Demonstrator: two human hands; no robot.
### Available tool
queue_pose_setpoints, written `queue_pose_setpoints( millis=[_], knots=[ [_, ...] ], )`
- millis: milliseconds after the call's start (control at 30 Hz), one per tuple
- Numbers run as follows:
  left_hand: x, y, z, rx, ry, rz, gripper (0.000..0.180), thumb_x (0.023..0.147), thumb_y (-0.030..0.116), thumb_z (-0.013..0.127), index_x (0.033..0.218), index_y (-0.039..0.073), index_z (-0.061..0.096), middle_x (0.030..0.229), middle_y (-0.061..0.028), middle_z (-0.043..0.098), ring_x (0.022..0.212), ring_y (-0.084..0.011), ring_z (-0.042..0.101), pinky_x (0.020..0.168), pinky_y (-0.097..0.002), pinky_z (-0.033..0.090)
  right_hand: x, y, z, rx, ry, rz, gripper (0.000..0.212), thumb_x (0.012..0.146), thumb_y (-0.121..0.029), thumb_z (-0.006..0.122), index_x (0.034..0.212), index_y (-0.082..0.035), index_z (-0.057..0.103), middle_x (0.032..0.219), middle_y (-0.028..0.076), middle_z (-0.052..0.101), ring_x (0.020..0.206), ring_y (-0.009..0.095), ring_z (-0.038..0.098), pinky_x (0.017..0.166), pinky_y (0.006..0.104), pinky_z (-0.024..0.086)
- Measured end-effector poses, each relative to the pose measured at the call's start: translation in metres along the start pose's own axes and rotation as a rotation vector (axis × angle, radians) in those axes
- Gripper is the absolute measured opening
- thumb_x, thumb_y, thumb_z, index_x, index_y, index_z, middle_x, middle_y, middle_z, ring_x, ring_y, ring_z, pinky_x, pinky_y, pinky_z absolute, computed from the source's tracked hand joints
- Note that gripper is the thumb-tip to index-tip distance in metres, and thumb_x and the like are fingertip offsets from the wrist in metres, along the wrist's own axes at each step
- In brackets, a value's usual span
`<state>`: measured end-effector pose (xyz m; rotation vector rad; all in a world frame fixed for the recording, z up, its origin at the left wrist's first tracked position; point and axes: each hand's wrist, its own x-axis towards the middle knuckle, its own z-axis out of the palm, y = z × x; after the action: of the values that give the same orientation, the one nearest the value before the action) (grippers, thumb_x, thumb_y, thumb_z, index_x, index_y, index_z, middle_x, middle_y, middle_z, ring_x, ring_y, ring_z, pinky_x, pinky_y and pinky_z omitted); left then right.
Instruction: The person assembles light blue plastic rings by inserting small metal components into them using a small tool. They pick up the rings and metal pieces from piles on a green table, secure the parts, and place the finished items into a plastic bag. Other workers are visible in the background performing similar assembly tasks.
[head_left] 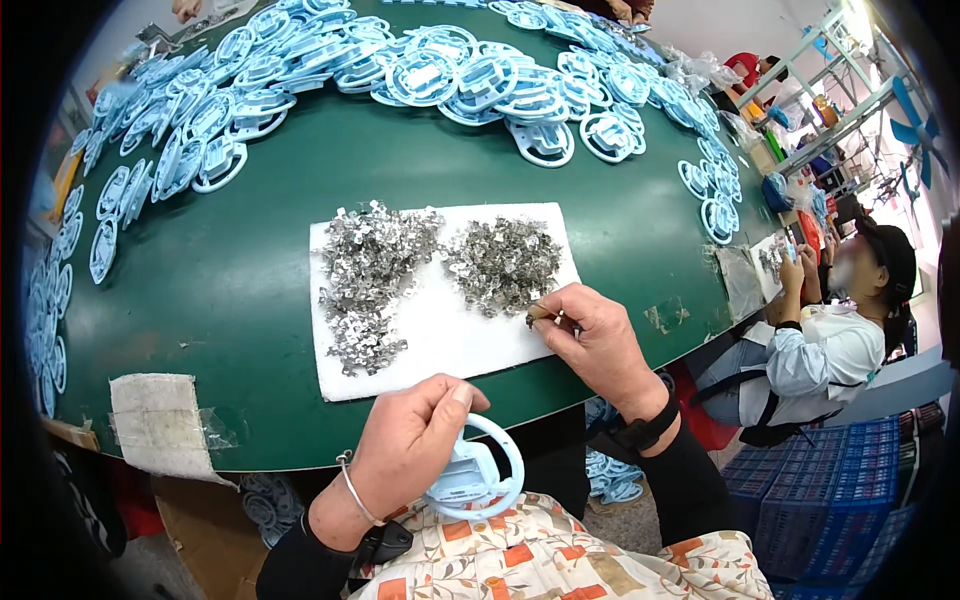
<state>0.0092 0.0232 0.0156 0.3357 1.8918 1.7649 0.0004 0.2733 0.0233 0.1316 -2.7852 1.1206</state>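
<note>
The left hand grips a light-blue ring-shaped part beside a green table; the right hand pinches a small object, probably metal, over a white pad bearing heaps of metal pieces.

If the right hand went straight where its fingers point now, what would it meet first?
The right hand would probably meet the right-side pile of metal pieces first; height above it is unclear.

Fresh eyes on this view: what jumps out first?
The heap of light-blue ring-shaped parts arching across the far side of the green table. Then two piles of small metal pieces on a white pad nearer the person, and one blue ring in the left hand.
</note>
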Motion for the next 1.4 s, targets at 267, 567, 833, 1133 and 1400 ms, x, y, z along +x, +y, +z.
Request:
queue_pose_setpoints(
  millis=[267, 567, 833, 1133, 1400],
  knots=[
    [0.051, 0.022, 0.015, 0.485, 0.103, 0.141, 0.028, 0.09, 0.033, 0.064, 0.097, 0.008, 0.074, 0.063, -0.0169, 0.065, 0.062, -0.036, 0.067, 0.061, -0.0443, 0.052, -0.004, -0.021, 0.0, 0.1, 0.015, -0.144, 0.011, 0.082, -0.001, 0.072, 0.092, -0.002, 0.068, 0.081, 0.008, 0.065, 0.063, 0.017, 0.06, 0.057, 0.0277, 0.048],
    [0.06, 0.02, 0.008, 0.611, 0.119, 0.042, 0.023, 0.089, 0.027, 0.066, 0.095, 0.006, 0.073, 0.071, -0.0119, 0.071, 0.066, -0.0228, 0.07, 0.064, -0.0337, 0.054, -0.003, -0.012, 0.002, -0.171, 0.123, -0.205, 0.011, 0.081, -0.006, 0.074, 0.091, -0.004, 0.068, 0.084, 0.009, 0.067, 0.067, 0.025, 0.065, 0.06, 0.0327, 0.052],
    [0.052, 0.02, 0.006, 0.486, 0.031, 0.088, 0.023, 0.091, 0.032, 0.064, 0.096, 0.012, 0.074, 0.066, -0.0139, 0.066, 0.065, -0.0317, 0.068, 0.062, -0.0412, 0.052, -0.009, -0.027, -0.009, 0.17, -0.086, -0.025, 0.013, 0.087, -0.009, 0.071, 0.098, -0.002, 0.07, 0.08, 0.009, 0.066, 0.068, 0.017, 0.061, 0.062, 0.029, 0.049],
    [0.03, 0.025, -0.001, 0.469, -0.143, 0.158, 0.022, 0.095, 0.024, 0.066, 0.1, 0.003, 0.072, 0.068, -0.0066, 0.067, 0.059, -0.0084, 0.058, 0.056, -0.0281, 0.047, -0.013, -0.037, -0.017, 0.466, -0.389, 0.168, 0.011, 0.091, -0.006, 0.065, 0.096, 0.003, 0.068, 0.076, -0.003, 0.061, 0.07, 0.003, 0.05, 0.063, 0.0214, 0.044],
    [0.011, 0.013, -0.005, -0.029, -0.032, -0.032, 0.029, 0.098, 0.014, 0.058, 0.122, -0.003, 0.062, 0.108, -0.0081, 0.069, 0.096, -0.0104, 0.064, 0.084, -0.025, 0.051, -0.041, -0.039, -0.005, 0.521, -0.06, 0.177, 0.007, 0.089, -0.004, 0.065, 0.092, 0.002, 0.066, 0.076, -0.004, 0.06, 0.066, 0.001, 0.047, 0.057, 0.0193, 0.039]
  ],
)
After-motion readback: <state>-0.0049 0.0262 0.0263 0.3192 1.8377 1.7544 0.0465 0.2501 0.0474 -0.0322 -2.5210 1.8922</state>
